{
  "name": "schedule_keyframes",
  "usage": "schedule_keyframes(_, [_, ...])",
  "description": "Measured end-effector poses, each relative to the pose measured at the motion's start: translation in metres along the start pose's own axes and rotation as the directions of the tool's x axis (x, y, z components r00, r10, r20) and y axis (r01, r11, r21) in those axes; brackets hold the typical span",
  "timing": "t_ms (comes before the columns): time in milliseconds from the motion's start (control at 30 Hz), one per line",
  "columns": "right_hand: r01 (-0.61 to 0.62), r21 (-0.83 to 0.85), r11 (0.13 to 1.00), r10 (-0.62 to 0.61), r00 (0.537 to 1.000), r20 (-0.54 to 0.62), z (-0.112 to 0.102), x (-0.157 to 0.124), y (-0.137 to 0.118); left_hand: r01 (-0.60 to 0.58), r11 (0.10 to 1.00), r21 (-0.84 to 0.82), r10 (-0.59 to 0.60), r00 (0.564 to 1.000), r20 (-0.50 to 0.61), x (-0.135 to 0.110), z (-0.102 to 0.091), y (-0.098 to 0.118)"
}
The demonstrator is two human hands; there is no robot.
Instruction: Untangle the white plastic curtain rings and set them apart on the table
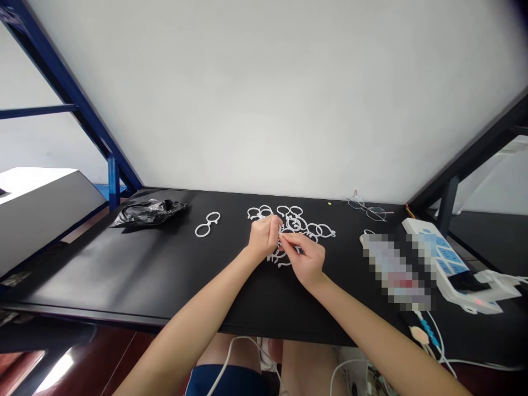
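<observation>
My left hand (263,237) is closed in a loose fist over the middle of the black table (165,275). Against it, my right hand (306,256) pinches with thumb and fingertips. A small part of a white plastic ring (281,233) shows between them; the fingers hide most of it. Around and beneath both hands lies a loose cluster of white plastic rings (295,222), several overlapping, with small knobs or clasps on their rims. Off to the left, a joined pair of white rings (211,221) lies apart from the cluster.
A crumpled black plastic bag (148,213) lies at the back left. Eyeglasses (373,213), a pixelated phone-like object (396,272) and a white power strip (445,258) with plugs and cables are on the right. A pale wall (268,110) rises behind the table.
</observation>
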State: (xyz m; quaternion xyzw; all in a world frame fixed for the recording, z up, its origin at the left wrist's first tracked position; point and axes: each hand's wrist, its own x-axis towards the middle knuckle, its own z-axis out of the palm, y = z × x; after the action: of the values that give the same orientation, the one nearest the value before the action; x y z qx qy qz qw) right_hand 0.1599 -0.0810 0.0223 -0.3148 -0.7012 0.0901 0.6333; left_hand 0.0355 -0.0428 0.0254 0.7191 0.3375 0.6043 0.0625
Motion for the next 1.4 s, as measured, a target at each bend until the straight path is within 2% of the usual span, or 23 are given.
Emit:
schedule_keyframes(500, [-0.037,0.039,0.999,0.036,0.999,0.022,-0.001,-0.003,0.007,0.005,0.999,0.042,-0.005,1.000,0.007,0.000,0.001,-0.001])
schedule_keyframes(933, [-0.009,0.000,1.000,0.009,0.999,0.035,-0.002,-0.001,0.005,0.025,0.996,0.081,-0.026,1.000,0.011,0.001,0.000,-0.002])
schedule_keyframes(1133, [-0.129,-0.028,0.991,0.129,0.992,0.011,-0.009,0.007,-0.001,0.050,0.990,0.135,-0.045,0.998,-0.045,0.003,-0.006,-0.008])
schedule_keyframes(1233, [-0.182,-0.020,0.983,0.181,0.982,-0.046,-0.011,0.011,0.000,0.116,0.973,0.197,-0.103,0.992,-0.075,0.007,-0.013,-0.016])
schedule_keyframes(1300, [-0.200,0.006,0.980,0.200,0.977,-0.075,-0.012,0.011,0.002,0.229,0.944,0.239,-0.207,0.972,-0.113,0.011,-0.020,-0.025])
schedule_keyframes(1400, [-0.213,0.027,0.977,0.215,0.973,-0.082,-0.012,0.010,0.006,0.445,0.868,0.221,-0.393,0.887,-0.241,0.018,-0.036,-0.043])
